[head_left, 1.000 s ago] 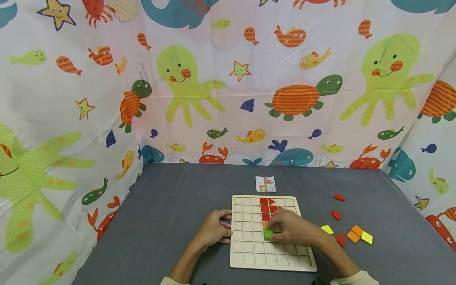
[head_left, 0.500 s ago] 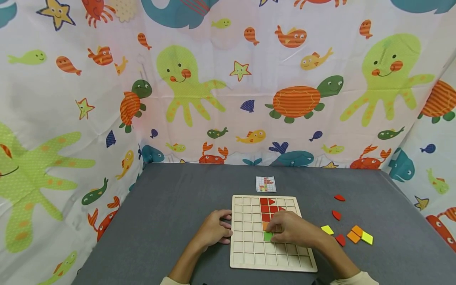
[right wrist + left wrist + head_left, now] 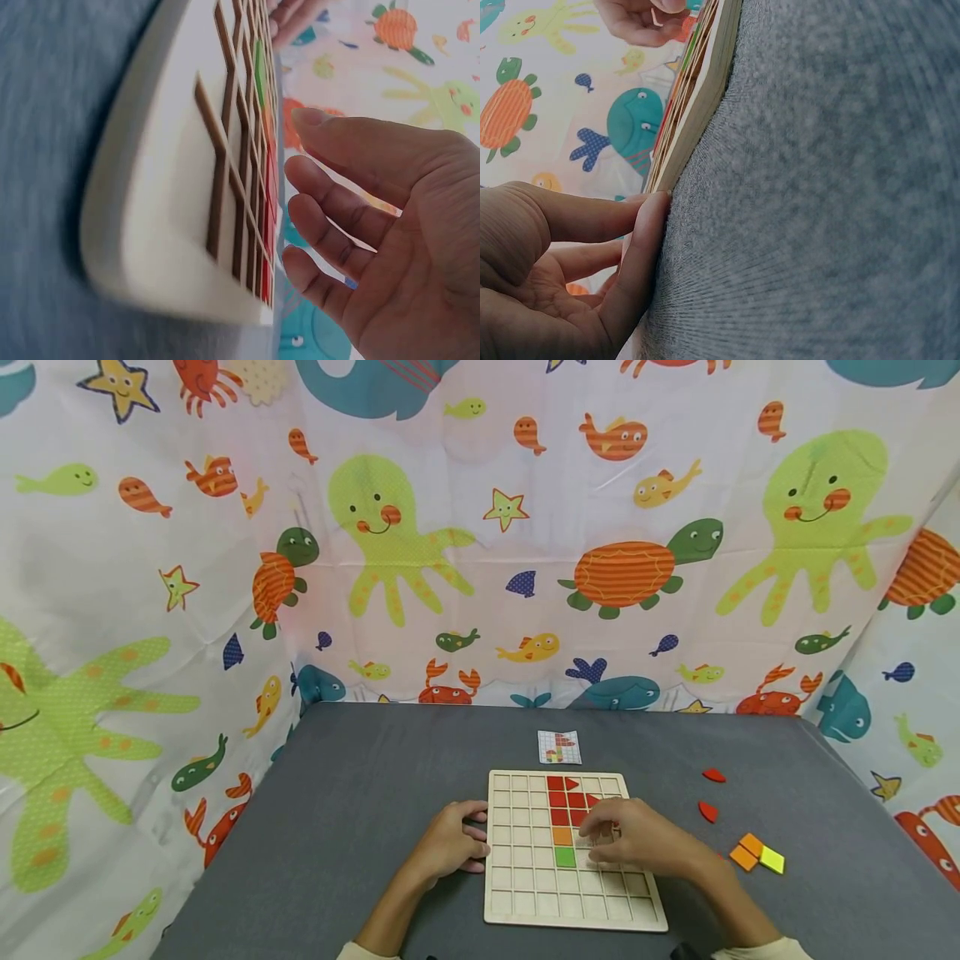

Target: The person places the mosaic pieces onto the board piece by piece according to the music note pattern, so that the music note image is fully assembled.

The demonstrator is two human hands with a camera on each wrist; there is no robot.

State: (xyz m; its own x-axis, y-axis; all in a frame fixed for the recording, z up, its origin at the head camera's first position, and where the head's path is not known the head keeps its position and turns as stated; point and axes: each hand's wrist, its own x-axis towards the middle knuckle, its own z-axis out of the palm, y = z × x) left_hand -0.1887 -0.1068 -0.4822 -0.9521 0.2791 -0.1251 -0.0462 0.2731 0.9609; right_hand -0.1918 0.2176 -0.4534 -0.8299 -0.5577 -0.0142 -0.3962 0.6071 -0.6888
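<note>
A pale wooden grid board (image 3: 525, 906) lies on the grey table. In its grid, red pieces (image 3: 558, 817) fill several cells toward the back, an orange square (image 3: 562, 836) sits below them, and a green square (image 3: 565, 857) lies in front of that. My right hand (image 3: 641, 839) hovers over the board's right half, fingers loosely bent and apart, holding nothing; the right wrist view shows the bare palm (image 3: 435, 225). The fingertips of my left hand (image 3: 450, 839) rest against the board's left edge, also seen close up in the left wrist view.
Behind the board lies a small printed pattern card (image 3: 559, 747). Right of it are loose red pieces (image 3: 708, 812), orange squares (image 3: 744, 857) and a yellow diamond (image 3: 772, 859). A sea-animal curtain (image 3: 480, 543) encloses the table. My right forearm covers some pieces.
My right hand has let go of the green square, which now lies flat in its cell, and has moved right. The left hand stays at the board's edge.
</note>
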